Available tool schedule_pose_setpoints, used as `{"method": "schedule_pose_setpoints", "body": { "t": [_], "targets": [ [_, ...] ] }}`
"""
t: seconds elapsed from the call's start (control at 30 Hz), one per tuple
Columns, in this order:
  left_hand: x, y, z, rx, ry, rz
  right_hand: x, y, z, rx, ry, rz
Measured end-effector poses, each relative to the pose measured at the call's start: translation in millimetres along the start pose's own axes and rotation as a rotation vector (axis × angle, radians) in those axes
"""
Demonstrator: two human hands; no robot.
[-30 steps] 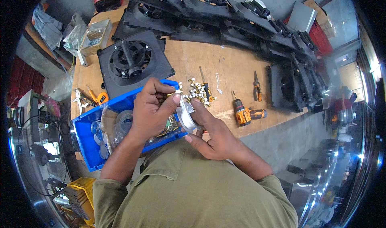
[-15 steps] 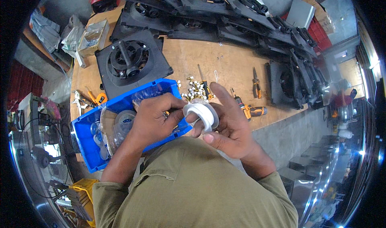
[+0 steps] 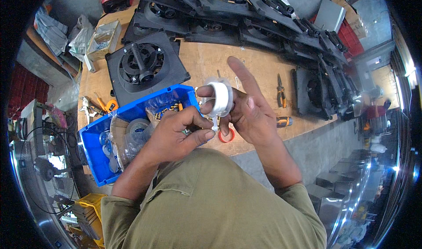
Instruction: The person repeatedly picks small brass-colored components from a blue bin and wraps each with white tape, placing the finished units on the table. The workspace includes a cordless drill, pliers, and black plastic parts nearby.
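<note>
My right hand (image 3: 250,112) holds a white roll of thin tape (image 3: 218,98) upright, with a finger through its core and the index finger stretched out. My left hand (image 3: 176,132) pinches the loose white end of the tape just below the roll, along with a small part that I cannot make out. Both hands are raised above the near edge of the wooden table (image 3: 206,64). A small red ring (image 3: 226,137) lies on the table under my hands.
A blue bin (image 3: 132,112) with bagged parts and tape rolls sits at left. A black square fan frame (image 3: 145,66) lies behind it, with more black frames (image 3: 246,11) stacked across the back and right. Pliers (image 3: 280,90), an orange-handled screwdriver (image 3: 283,121) and hand tools (image 3: 94,106) lie about.
Both hands have lifted from the bin and table toward me. The white roll has turned to face up and my right index finger has stretched out; my left hand now pinches below it.
</note>
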State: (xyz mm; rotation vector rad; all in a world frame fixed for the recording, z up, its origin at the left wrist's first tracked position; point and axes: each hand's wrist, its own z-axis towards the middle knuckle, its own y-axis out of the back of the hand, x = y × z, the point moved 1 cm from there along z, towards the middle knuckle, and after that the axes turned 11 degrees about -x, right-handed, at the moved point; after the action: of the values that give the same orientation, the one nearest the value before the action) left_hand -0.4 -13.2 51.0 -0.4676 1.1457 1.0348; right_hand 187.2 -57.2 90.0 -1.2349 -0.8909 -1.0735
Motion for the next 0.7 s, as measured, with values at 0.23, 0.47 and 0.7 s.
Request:
{"method": "schedule_pose_setpoints", "body": {
  "t": [0.23, 0.47, 0.7],
  "targets": [
    [8.6, -4.5, -9.0, -0.105, 0.309, -0.508, -14.8, -0.2, -2.7, 0.008, -0.044, -0.086],
    [4.9, 2.8, -1.1, -0.326, 0.176, -0.543, -17.4, -7.7, -24.4, 0.104, -0.079, -0.212],
    [17.6, 2.8, 10.3, -0.441, 0.153, -0.287, -11.7, -22.0, -33.1, 0.129, -0.02, -0.243]
  ]
}}
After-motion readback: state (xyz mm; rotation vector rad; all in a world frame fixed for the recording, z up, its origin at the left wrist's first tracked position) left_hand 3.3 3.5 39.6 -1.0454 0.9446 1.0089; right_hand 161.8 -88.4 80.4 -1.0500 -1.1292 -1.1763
